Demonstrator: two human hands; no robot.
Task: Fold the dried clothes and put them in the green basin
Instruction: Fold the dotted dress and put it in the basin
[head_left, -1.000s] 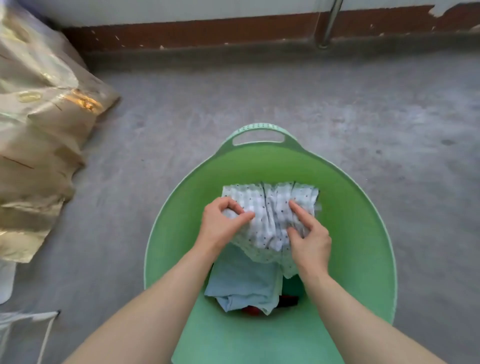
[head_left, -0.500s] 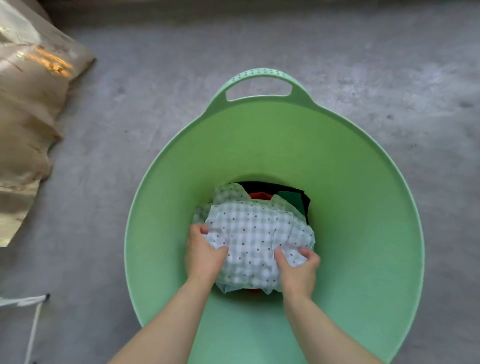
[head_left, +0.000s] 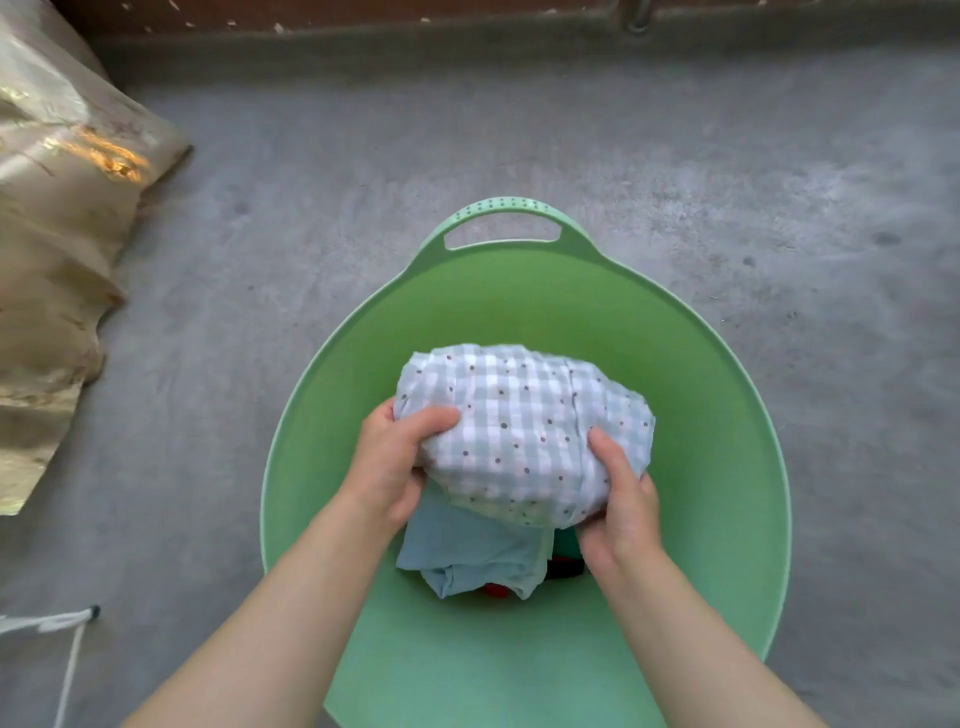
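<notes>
Over the round green plastic basin (head_left: 332, 415), our left hand (head_left: 392, 462) and right hand (head_left: 621, 501) clamp a folded blue-and-white checked cloth bundle (head_left: 524, 431) above a pale blue folded garment (head_left: 467, 558).

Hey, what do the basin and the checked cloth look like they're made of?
Basin: likely plastic, smooth matte green, with a moulded, dimpled handle. Checked cloth: probably thin woven cotton, soft and puckered where it is gripped; the fibre itself cannot be told.
</notes>
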